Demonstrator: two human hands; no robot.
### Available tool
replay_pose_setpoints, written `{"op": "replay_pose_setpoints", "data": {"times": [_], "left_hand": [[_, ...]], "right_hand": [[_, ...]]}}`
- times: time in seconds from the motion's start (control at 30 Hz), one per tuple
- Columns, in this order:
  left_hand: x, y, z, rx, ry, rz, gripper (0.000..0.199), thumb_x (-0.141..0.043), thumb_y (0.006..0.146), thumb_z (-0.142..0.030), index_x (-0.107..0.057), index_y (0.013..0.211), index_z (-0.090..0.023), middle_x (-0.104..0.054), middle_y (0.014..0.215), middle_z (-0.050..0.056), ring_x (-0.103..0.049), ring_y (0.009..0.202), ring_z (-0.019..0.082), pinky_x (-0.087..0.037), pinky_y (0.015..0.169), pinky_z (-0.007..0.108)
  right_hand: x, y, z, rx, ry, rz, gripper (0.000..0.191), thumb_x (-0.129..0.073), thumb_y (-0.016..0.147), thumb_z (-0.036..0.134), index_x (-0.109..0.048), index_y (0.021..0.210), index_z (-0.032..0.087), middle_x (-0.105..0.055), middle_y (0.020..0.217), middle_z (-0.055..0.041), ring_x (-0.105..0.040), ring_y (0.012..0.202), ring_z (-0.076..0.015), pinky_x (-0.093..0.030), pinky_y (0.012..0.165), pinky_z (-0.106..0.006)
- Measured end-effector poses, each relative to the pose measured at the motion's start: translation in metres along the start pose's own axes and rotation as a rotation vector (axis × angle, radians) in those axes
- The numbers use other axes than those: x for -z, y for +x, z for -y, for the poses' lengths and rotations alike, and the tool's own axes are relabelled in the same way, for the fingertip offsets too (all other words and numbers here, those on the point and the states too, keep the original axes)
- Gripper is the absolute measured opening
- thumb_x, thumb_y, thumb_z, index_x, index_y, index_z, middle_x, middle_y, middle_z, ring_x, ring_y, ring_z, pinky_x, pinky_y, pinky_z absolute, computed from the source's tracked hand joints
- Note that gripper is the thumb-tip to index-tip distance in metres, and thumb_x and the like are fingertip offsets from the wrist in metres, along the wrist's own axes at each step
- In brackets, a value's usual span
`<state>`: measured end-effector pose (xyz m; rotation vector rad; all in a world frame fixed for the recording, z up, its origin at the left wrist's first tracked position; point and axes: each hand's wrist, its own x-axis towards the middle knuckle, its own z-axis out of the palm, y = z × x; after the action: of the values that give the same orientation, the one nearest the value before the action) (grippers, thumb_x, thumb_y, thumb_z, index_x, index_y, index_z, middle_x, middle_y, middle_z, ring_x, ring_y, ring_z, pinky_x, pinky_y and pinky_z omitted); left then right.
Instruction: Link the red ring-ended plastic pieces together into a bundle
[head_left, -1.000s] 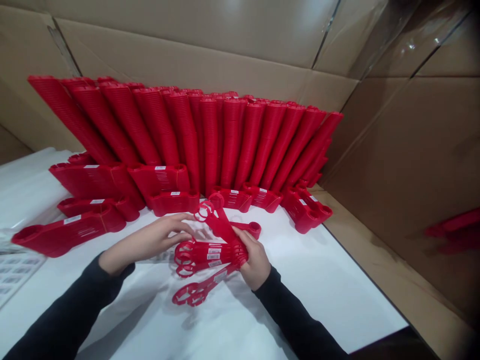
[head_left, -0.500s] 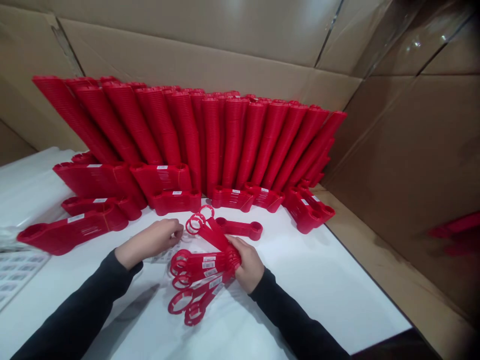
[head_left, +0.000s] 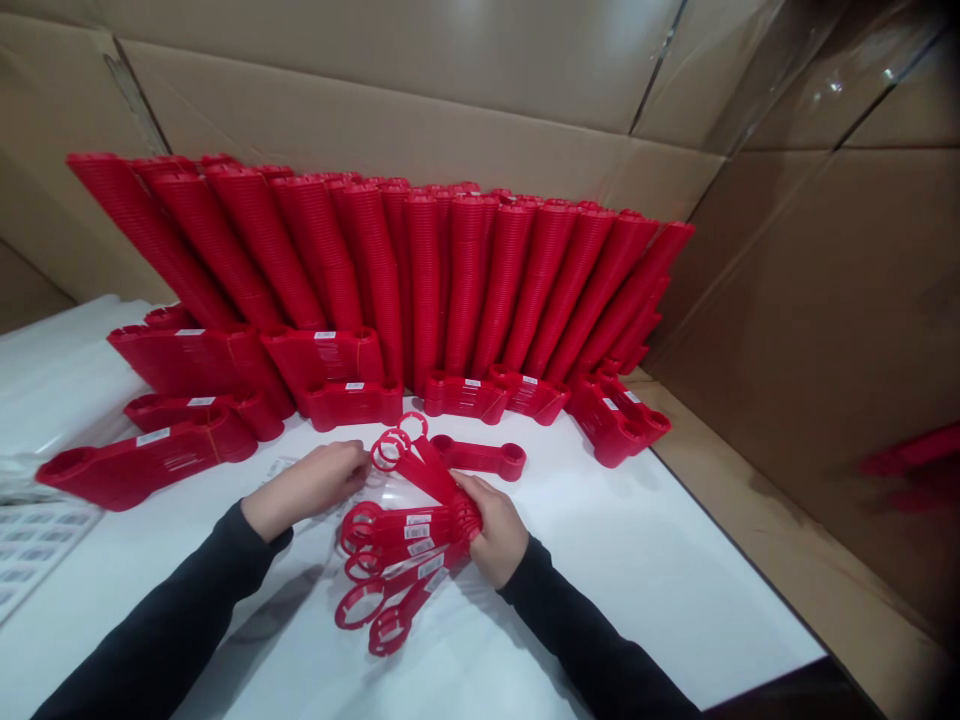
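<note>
My right hand (head_left: 495,530) is closed around one end of several flat red plastic pieces (head_left: 401,550). They fan out to the left, each with a ring at its end, and some carry white barcode labels. To the left of the fan, my left hand (head_left: 334,478) has its fingers pinched together. Whatever those fingertips may hold is hidden. Clear plastic film (head_left: 394,495) shows beside them, and part of a label sheet (head_left: 281,467) peeks out behind the hand. Just beyond the fan lies a short stack of the same red pieces (head_left: 480,457).
Tall leaning stacks of red pieces (head_left: 424,290) line the back before a cardboard wall (head_left: 390,110). Shorter labelled bundles (head_left: 150,455) stand in front of them. A sheet of barcode labels (head_left: 37,550) and plastic bags (head_left: 60,380) lie at the left. The white table (head_left: 660,590) ends at the right.
My left hand has moved slightly right, closer to the ring ends. The label sheet beneath it has shifted to the left and back. My right hand keeps its hold on the fan.
</note>
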<state>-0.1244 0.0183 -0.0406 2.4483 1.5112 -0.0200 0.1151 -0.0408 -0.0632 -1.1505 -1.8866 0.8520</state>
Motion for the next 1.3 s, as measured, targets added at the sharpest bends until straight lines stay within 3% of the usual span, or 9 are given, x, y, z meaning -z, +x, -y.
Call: {"op": "replay_pose_setpoints", "data": {"times": [0.37,0.5,0.6,0.73,0.93,1.3], "left_hand": [[-0.001,0.002,-0.002,-0.044,-0.025,0.026,0.016,-0.038,0.076,-0.02,-0.054,0.073,-0.017,-0.058,0.083,0.009,-0.055,0.071,0.019,-0.041,0.065,0.029],[0.008,-0.003,0.002,-0.076,-0.068,0.067,0.012,-0.042,0.075,-0.024,-0.052,0.074,-0.017,-0.058,0.08,0.006,-0.053,0.068,0.016,-0.041,0.063,0.026],[0.026,-0.008,-0.003,-0.101,-0.23,0.085,0.014,-0.044,0.078,-0.03,-0.051,0.074,-0.018,-0.057,0.075,0.001,-0.052,0.065,0.014,-0.041,0.06,0.022],[0.041,-0.015,-0.031,-0.103,-0.569,0.011,0.023,-0.047,0.081,-0.04,-0.052,0.074,-0.018,-0.057,0.07,-0.002,-0.052,0.064,0.012,-0.041,0.059,0.021],[0.021,-0.01,-0.065,-0.064,-0.66,-0.122,0.017,-0.052,0.078,-0.034,-0.057,0.073,-0.018,-0.061,0.072,-0.002,-0.054,0.066,0.014,-0.039,0.061,0.023],[0.01,-0.006,-0.071,-0.033,-0.618,-0.147,0.014,-0.052,0.079,-0.03,-0.056,0.073,-0.019,-0.062,0.074,-0.002,-0.056,0.07,0.015,-0.04,0.065,0.025]], "right_hand": [[0.001,0.001,-0.001,0.02,-0.005,-0.013,0.051,-0.05,0.068,0.004,-0.055,0.118,0.014,-0.062,0.109,-0.0106,-0.057,0.101,-0.0219,-0.047,0.087,-0.034],[0.001,0.001,-0.002,0.002,-0.011,-0.01,0.051,-0.05,0.068,0.005,-0.054,0.118,0.016,-0.062,0.111,-0.0096,-0.057,0.102,-0.022,-0.047,0.088,-0.035],[0.001,0.001,-0.001,-0.02,-0.012,-0.014,0.05,-0.05,0.069,0.007,-0.054,0.118,0.016,-0.061,0.112,-0.0098,-0.057,0.102,-0.0225,-0.047,0.087,-0.035],[0.0,0.001,0.0,-0.059,-0.02,-0.037,0.047,-0.051,0.069,0.01,-0.055,0.115,0.015,-0.063,0.11,-0.0104,-0.058,0.1,-0.0237,-0.048,0.086,-0.037],[-0.001,0.0,0.001,-0.069,-0.049,-0.044,0.047,-0.051,0.069,0.01,-0.056,0.115,0.016,-0.063,0.109,-0.0105,-0.059,0.098,-0.0246,-0.048,0.085,-0.038],[-0.003,-0.002,0.004,-0.028,-0.065,-0.055,0.044,-0.05,0.072,0.01,-0.056,0.115,0.016,-0.064,0.106,-0.0104,-0.06,0.096,-0.0233,-0.049,0.083,-0.036]]}}
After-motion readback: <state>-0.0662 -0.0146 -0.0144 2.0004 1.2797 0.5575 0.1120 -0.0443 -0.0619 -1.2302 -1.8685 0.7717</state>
